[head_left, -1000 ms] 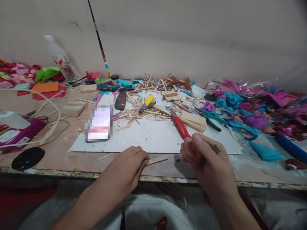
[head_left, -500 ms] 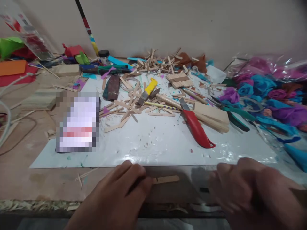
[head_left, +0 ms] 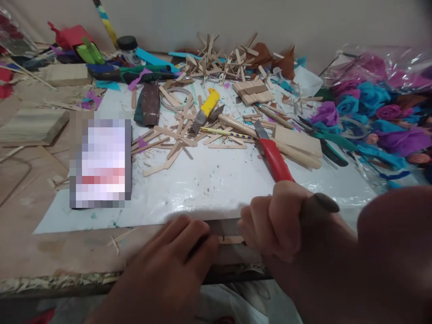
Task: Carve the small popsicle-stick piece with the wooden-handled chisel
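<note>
My left hand [head_left: 178,256] presses a wooden craft stick [head_left: 231,240] flat on the table near the front edge. My right hand [head_left: 280,220] is closed around a dark-handled tool [head_left: 319,204], its fist set right over the stick's free end; the tool's tip is hidden by the fingers. Just beyond both hands lies a white sheet [head_left: 209,184]. A red-handled cutter [head_left: 275,159] lies on the sheet, directly behind my right hand.
Several loose craft sticks [head_left: 175,141], a yellow-handled cutter [head_left: 205,108] and a pixelated phone [head_left: 101,166] lie on the sheet. Crepe-paper roses [head_left: 367,112] in purple and blue crowd the right. Wooden blocks [head_left: 32,126] sit left; the table's front edge [head_left: 67,281] runs close below my hands.
My head has leaned in closer to the table. My right hand moved left and down onto the stick's free end, with the tool gripped in a fist. My left hand stayed on the stick.
</note>
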The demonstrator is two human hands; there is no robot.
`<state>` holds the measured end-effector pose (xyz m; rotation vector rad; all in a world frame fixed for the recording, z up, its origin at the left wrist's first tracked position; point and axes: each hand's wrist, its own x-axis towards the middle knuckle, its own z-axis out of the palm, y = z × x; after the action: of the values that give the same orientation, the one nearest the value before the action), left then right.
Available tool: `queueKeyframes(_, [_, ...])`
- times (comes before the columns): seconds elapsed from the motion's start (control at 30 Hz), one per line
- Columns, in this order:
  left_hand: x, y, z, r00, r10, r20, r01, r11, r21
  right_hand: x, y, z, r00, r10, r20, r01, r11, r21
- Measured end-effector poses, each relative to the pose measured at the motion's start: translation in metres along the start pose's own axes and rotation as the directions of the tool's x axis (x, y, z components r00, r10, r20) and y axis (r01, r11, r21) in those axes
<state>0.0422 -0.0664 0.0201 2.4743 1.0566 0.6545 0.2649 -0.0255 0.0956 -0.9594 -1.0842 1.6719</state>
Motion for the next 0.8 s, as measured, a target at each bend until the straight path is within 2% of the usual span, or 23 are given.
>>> queueKeyframes(0.03, [0.001, 0.001, 0.0, 1.0, 0.002, 0.002, -0.002, 1.0, -0.021, 0.005, -0.002, 0.001, 0.999, 0.002, 0.05, -0.001, 1.0, -0.012])
queueKeyframes(0.07, [0.001, 0.002, 0.0, 1.0, 0.01, -0.013, -0.01, 0.999, -0.035, 0.008, -0.003, 0.001, 0.999, -0.03, 0.039, 0.029, 0.999, 0.024])
queueKeyframes(0.17, [0.002, 0.008, -0.002, 0.992, 0.027, -0.121, -0.025, 1.0, 0.014, 0.011, 0.002, 0.003, 0.994, -0.065, -0.092, 0.074, 0.992, 0.102])
queueKeyframes(0.3, [0.0, 0.021, -0.003, 0.985, 0.067, -0.162, -0.049, 0.993, 0.107, 0.007, 0.013, 0.003, 0.957, -0.194, -0.217, 0.217, 0.972, 0.085])
queueKeyframes(0.4, [-0.004, 0.025, -0.002, 0.985, 0.091, -0.149, -0.07, 0.987, 0.142, 0.005, 0.017, 0.002, 0.944, -0.251, -0.213, 0.273, 0.959, 0.079])
queueKeyframes(0.57, [-0.005, 0.02, 0.005, 0.976, 0.158, -0.15, -0.121, 0.966, 0.226, -0.001, 0.021, 0.002, 0.942, -0.298, -0.156, 0.31, 0.949, 0.057])
queueKeyframes(0.67, [-0.005, 0.016, 0.011, 0.969, 0.19, -0.158, -0.142, 0.952, 0.27, -0.004, 0.022, 0.002, 0.928, -0.325, -0.182, 0.336, 0.941, 0.032])
queueKeyframes(0.73, [-0.006, 0.015, 0.015, 0.969, 0.194, -0.156, -0.144, 0.949, 0.281, -0.004, 0.02, 0.002, 0.93, -0.322, -0.175, 0.331, 0.943, 0.021])
queueKeyframes(0.8, [-0.006, 0.015, 0.017, 0.973, 0.179, -0.148, -0.134, 0.953, 0.273, -0.003, 0.016, 0.001, 0.953, -0.276, -0.126, 0.28, 0.96, 0.016])
